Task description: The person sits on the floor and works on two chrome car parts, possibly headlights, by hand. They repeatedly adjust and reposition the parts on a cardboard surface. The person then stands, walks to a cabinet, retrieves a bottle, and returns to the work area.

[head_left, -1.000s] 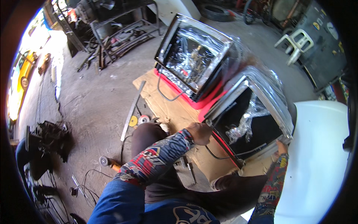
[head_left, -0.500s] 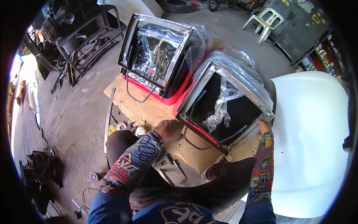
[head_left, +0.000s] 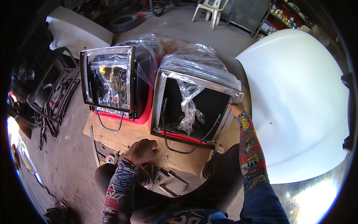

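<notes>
Two seats rest on a cardboard sheet, their metal undersides turned toward me and clear plastic wrap about them. My right hand (head_left: 237,109) grips the right edge of the metal frame (head_left: 234,98) on the right seat (head_left: 205,93). A twisted strip of clear plastic (head_left: 188,108) hangs across that seat's dark base, and a bent black bar (head_left: 182,152) sticks out below it. The left seat (head_left: 143,93) has a similar frame and a red lower edge. Over the cardboard (head_left: 175,160), my left hand (head_left: 141,152) is loosely curled, apart from both seats; nothing shows in it, though its palm is hidden.
A large white curved panel (head_left: 291,108) stands close by my right arm. Metal clamp-like tools (head_left: 169,181), a flat metal strip (head_left: 94,145) and a grinding disc (head_left: 109,159) lie near my legs. Farther off are a white plastic chair (head_left: 212,11), a tyre (head_left: 125,23) and a metal rack (head_left: 56,89).
My left hand has drawn back from the right seat's lower corner, toward my left knee. The right hand keeps its hold on the frame. The view has turned to the right.
</notes>
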Motion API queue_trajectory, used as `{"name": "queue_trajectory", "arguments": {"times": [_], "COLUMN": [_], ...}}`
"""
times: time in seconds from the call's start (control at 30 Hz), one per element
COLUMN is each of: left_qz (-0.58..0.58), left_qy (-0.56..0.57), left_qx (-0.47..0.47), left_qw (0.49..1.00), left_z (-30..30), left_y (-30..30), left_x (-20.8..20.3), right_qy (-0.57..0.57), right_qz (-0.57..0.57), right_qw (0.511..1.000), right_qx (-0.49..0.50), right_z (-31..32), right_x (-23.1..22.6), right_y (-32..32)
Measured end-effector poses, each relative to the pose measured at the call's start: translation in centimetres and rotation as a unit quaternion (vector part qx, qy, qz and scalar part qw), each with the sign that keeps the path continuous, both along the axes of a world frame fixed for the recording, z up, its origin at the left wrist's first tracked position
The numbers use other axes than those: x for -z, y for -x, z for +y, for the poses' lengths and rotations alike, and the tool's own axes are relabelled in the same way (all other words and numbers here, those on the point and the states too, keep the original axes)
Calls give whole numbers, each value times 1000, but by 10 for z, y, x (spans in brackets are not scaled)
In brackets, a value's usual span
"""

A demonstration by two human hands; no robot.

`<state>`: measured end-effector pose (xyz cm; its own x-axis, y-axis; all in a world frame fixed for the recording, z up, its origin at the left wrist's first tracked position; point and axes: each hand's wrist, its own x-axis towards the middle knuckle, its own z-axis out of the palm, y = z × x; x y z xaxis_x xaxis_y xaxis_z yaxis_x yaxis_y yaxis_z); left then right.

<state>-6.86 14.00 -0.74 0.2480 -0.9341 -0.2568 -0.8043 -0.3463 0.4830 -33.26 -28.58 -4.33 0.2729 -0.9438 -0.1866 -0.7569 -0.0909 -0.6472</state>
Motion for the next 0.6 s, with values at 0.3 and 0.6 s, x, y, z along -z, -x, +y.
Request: {"name": "queue_trajectory", "arguments": {"times": [0.3, 0.6], "left_qz": [-2, -20], "left_qy": [19, 0], "left_qx": [11, 18], "left_qw": [1000, 1000], "left_z": [-1, 0], "left_y": [-1, 0], "left_x": [1, -5], "right_qy": [2, -18], "right_qz": [8, 44], "right_qw": [1000, 999], "right_qx": [-8, -13], "right_z": [-5, -8], "right_x": [4, 2], "right_y": [0, -2]}}
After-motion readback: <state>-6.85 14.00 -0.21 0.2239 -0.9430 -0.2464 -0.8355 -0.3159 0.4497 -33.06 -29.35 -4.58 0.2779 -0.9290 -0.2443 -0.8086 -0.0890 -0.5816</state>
